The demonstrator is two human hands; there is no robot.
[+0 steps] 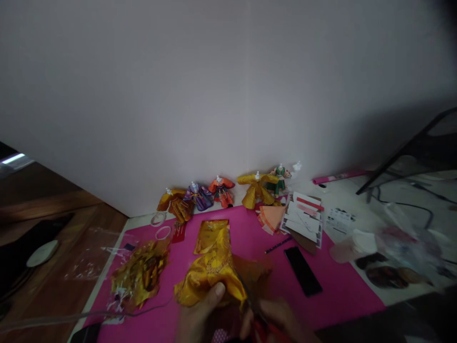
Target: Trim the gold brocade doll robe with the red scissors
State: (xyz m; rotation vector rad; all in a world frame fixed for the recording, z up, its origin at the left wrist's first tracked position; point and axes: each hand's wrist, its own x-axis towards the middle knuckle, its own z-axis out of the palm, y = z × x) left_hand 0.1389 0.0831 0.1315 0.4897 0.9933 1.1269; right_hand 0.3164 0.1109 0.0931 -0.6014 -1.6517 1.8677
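Low in the middle of the head view, my left hand (198, 314) is closed on a piece of shiny yellow-gold patterned fabric (216, 264), its thumb pressed on top. To its right, my right hand (280, 317) is wrapped round red-handled scissors (262, 328). The dark blades point up and away along the fabric's right edge; blur hides whether they are apart. A flat gold piece (214, 231) lies just beyond the fabric. More gold cloth, blurred, spreads to the right of the blades.
On the pink mat (250, 233) lie a pile of gold scraps (141, 274), a black phone (303, 271), a dark pencil (278, 244) and peach fabric (272, 216). Several small dressed doll bodies (222, 190) lean along the wall. Papers (303, 214) and plastic bags (403, 243) sit at right.
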